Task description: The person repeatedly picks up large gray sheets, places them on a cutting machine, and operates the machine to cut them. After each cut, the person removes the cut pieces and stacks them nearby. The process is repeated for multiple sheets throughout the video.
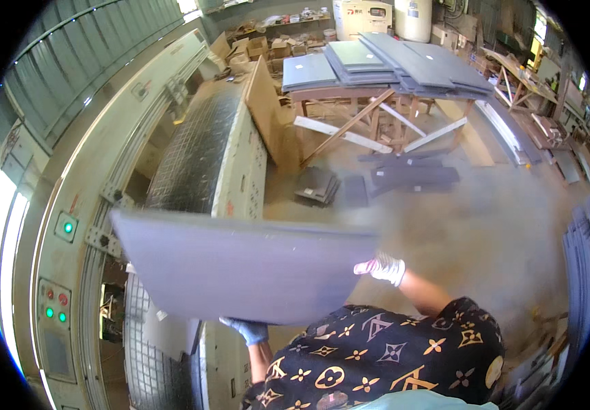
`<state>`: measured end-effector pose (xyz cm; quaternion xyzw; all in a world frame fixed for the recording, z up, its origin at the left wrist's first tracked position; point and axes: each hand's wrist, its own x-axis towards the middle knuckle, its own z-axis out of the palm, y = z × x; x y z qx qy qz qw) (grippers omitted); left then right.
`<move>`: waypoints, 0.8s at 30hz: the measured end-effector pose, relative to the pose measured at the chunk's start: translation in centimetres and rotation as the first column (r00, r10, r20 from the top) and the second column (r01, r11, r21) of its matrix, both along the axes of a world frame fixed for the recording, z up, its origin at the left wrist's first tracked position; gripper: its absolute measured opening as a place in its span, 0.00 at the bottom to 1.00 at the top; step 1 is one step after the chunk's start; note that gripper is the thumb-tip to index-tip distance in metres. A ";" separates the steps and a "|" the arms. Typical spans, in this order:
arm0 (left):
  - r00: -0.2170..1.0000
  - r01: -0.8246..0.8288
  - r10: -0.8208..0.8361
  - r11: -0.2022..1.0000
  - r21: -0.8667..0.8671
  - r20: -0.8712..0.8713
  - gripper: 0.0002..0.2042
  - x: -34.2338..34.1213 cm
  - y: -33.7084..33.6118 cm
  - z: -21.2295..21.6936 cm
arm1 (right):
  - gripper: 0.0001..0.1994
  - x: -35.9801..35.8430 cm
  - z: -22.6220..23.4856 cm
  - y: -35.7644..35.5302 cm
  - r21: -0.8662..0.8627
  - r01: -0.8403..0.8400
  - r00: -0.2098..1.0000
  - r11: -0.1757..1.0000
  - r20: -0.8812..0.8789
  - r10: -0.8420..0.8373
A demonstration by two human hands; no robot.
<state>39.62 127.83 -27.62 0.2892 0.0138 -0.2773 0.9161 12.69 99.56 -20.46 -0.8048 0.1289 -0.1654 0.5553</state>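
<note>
A large grey board (pixel 240 263) is held tilted in front of me, its left part over the machine's conveyor bed. My right hand (pixel 382 268), in a white glove, grips its right edge, with the thumb on the near face and the other fingers partly hidden. Under the lower edge is my left hand (pixel 248 329), in a blue-grey glove, closed on the board with most fingers hidden behind it. Beneath the board's lower left corner, another grey piece (pixel 165 328) lies on the conveyor mesh (pixel 148 369).
The long machine (pixel 56 253) with lit green buttons (pixel 68 227) runs along my left. A brown board (pixel 261 113) leans against its far side. Ahead, a wooden table (pixel 377 102) bears stacked grey panels (pixel 404 61). Dark offcuts (pixel 414 174) lie on the floor; more panels (pixel 585 253) stand at right.
</note>
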 end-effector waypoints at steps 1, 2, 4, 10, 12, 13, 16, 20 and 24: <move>0.997 0.077 -0.077 0.997 0.006 0.020 0.42 1.9 -1.2 -0.4 | 0.17 -0.4 0.3 0.6 0.027 0.038 0.998 0.999 -0.054 -0.037; 0.994 0.111 -0.111 0.993 0.048 0.009 0.42 3.2 -2.1 -0.8 | 0.15 -0.1 0.7 1.0 0.126 0.137 0.989 0.983 -0.074 -0.129; 0.980 0.195 -0.197 0.973 0.125 0.001 0.44 5.6 -5.2 0.5 | 0.12 0.6 -0.5 1.5 0.451 0.294 0.944 0.843 0.003 -0.331; 0.930 0.361 -0.366 0.884 0.297 -0.041 0.45 11.2 -16.5 0.7 | 0.15 5.8 -5.2 -2.2 0.736 0.302 0.826 0.606 0.115 -0.552; 0.893 0.448 -0.440 0.846 0.288 -0.094 0.44 14.8 -21.8 -0.3 | 0.17 8.1 -6.1 -5.9 0.750 0.278 0.836 0.601 0.119 -0.535; 0.902 0.418 -0.432 0.861 0.291 -0.015 0.44 17.3 -24.8 -1.4 | 0.19 9.8 -7.9 -8.3 0.786 0.238 0.844 0.571 0.123 -0.522; 0.857 0.495 -0.511 0.776 0.391 -0.069 0.43 21.2 -32.2 0.0 | 0.19 13.9 -2.6 -10.9 0.855 0.171 0.763 0.490 0.200 -0.614; 0.833 0.519 -0.530 0.655 0.549 -0.155 0.42 25.7 -42.7 0.8 | 0.18 17.2 -7.5 -17.2 0.906 0.155 0.719 0.394 0.170 -0.674; 0.828 0.510 -0.522 0.552 0.659 -0.204 0.44 29.0 -55.1 2.1 | 0.17 20.4 -9.3 -26.4 0.879 0.245 0.641 0.409 0.170 -0.748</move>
